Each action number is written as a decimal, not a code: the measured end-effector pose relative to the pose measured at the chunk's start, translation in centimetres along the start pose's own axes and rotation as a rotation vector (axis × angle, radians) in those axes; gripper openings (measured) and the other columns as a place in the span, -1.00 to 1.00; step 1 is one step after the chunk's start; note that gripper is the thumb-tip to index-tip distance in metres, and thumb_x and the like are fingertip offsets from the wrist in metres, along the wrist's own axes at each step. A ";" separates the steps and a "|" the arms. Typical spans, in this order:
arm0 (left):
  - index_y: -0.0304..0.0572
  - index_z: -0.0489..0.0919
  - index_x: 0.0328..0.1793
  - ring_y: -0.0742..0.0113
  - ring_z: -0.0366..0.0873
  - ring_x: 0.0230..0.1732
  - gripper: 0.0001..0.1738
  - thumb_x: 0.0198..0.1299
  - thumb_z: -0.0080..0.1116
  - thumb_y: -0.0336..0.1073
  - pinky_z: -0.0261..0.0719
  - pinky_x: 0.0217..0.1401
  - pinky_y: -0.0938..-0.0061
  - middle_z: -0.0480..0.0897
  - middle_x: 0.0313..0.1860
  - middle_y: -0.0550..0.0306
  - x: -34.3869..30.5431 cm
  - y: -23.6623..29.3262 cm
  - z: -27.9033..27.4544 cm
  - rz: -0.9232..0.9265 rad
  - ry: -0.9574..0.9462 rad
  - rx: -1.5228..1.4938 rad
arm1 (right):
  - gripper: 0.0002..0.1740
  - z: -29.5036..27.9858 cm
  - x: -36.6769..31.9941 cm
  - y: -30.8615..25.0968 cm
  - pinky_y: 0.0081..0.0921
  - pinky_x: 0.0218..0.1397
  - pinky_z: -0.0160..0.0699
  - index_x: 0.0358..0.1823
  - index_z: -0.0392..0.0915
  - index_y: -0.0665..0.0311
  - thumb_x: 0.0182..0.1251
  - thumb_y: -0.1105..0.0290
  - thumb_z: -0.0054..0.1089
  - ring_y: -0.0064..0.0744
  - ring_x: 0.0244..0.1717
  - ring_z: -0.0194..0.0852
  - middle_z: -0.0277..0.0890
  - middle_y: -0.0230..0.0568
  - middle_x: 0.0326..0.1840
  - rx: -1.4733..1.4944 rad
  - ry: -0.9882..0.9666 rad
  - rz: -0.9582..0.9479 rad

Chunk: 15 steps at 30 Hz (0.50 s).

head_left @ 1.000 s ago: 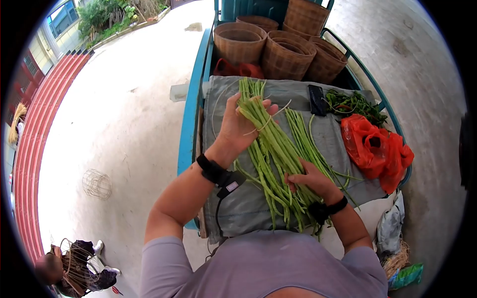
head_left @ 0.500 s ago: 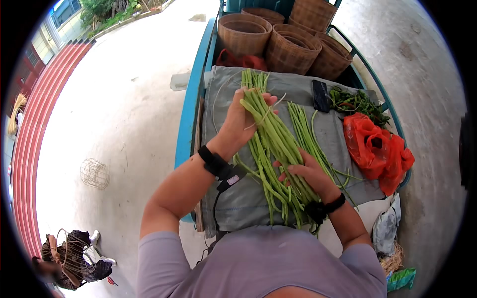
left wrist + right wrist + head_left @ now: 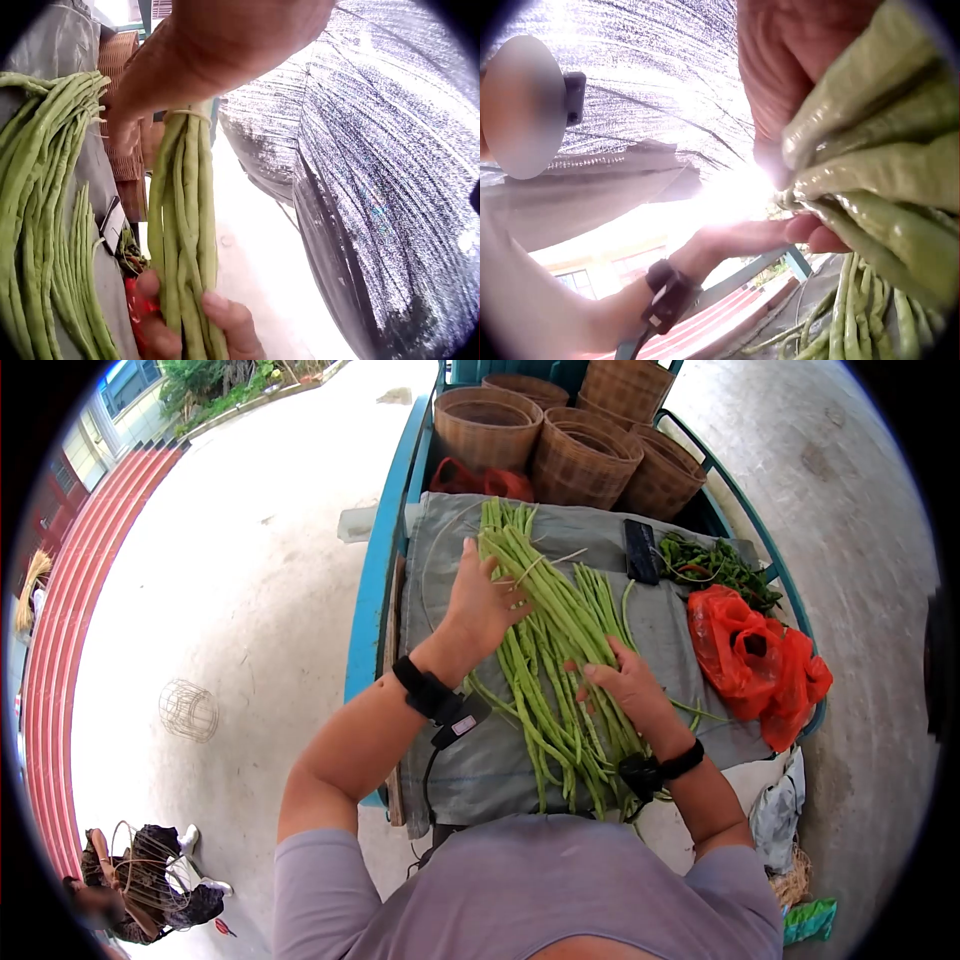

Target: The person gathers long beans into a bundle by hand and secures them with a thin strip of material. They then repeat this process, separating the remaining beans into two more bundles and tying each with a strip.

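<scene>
A bundle of long green beans (image 3: pixel 560 605) slants up over the grey cloth, with a pale tie (image 3: pixel 187 114) around its upper part. My right hand (image 3: pixel 638 695) grips the lower part, thumb on one side and fingers on the other. Beside the upper end is my left hand (image 3: pixel 482 605), its thumb raised and its fingers loosely spread at the bundle's edge. In the left wrist view those fingers lie near the tie. More long beans (image 3: pixel 525 680) lie on the cloth beneath, and a smaller bunch (image 3: pixel 86 277) lies to their right.
Grey cloth (image 3: pixel 430 690) covers the front of a blue cart bed (image 3: pixel 375 600). Woven baskets (image 3: pixel 588 460) stand behind. At the right are a dark phone (image 3: pixel 642 552), green peppers (image 3: pixel 705 560) and a red plastic bag (image 3: pixel 755 660). A person (image 3: pixel 140 880) is at lower left.
My left hand has loosened from around the bundle's upper part and moved slightly left, its thumb lifting away. The right hand keeps its grip and has shifted slightly.
</scene>
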State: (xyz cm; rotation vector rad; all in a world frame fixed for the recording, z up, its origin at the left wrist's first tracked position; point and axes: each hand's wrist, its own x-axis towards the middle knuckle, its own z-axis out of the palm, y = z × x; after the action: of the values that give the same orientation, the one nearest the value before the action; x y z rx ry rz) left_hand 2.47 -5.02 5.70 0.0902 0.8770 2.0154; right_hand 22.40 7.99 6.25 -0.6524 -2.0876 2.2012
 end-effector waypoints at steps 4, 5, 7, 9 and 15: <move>-0.24 -0.14 0.60 -0.11 0.25 0.40 -0.16 0.44 -0.23 0.16 0.31 0.36 0.12 0.24 0.44 -0.26 0.6 -0.7 -1.2 -0.058 0.098 0.215 | -0.57 -2.8 1.4 -1.9 -0.56 -0.45 0.61 0.21 0.33 0.33 0.38 0.35 0.12 -0.56 -0.39 0.54 0.56 -0.19 -0.02 -0.050 0.173 -0.050; -0.23 -0.19 0.61 -0.11 0.22 0.42 -0.14 0.44 -0.18 0.12 0.32 0.36 0.15 0.20 0.47 -0.26 0.8 -0.9 -1.7 -0.095 0.083 0.266 | -0.59 -3.6 2.1 -2.5 -0.55 -0.46 0.60 0.18 0.34 0.33 0.38 0.35 0.13 -0.56 -0.40 0.53 0.55 -0.20 -0.04 -0.037 0.204 -0.052; -0.26 -0.11 0.59 -0.06 0.29 0.37 -0.18 0.42 -0.10 0.03 0.34 0.33 0.19 0.20 0.47 -0.24 0.8 -1.1 -1.6 -0.117 0.116 0.276 | -0.63 -5.0 3.8 -3.4 -0.55 -0.49 0.59 0.12 0.36 0.33 0.37 0.35 0.14 -0.56 -0.41 0.53 0.55 -0.23 -0.08 -0.011 0.263 -0.056; -0.28 -0.05 0.57 -0.01 0.35 0.31 -0.22 0.39 -0.05 -0.04 0.37 0.29 0.22 0.20 0.47 -0.21 1.0 -1.3 -1.7 -0.137 0.122 0.293 | -0.65 -5.5 5.8 -3.7 -0.54 -0.50 0.59 0.08 0.37 0.32 0.36 0.35 0.16 -0.55 -0.41 0.52 0.54 -0.24 -0.11 -0.007 0.339 -0.059; -0.30 0.19 0.39 0.11 0.47 0.12 -0.40 0.32 0.03 -0.18 0.42 0.17 0.27 0.33 0.33 -0.08 1.5 -1.9 -2.1 -0.166 0.130 0.321 | -0.64 -5.6 15.0 0.4 -0.48 -0.53 0.53 -0.04 0.35 0.33 0.26 0.31 0.24 -0.43 -0.45 0.53 0.52 -0.12 -0.19 -0.054 0.533 -0.118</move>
State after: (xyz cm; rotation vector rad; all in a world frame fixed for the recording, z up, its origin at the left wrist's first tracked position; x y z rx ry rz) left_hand 2.17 -4.35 2.58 0.0636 1.2456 1.7282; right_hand 10.66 17.95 1.72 -0.9635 -1.8521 1.6722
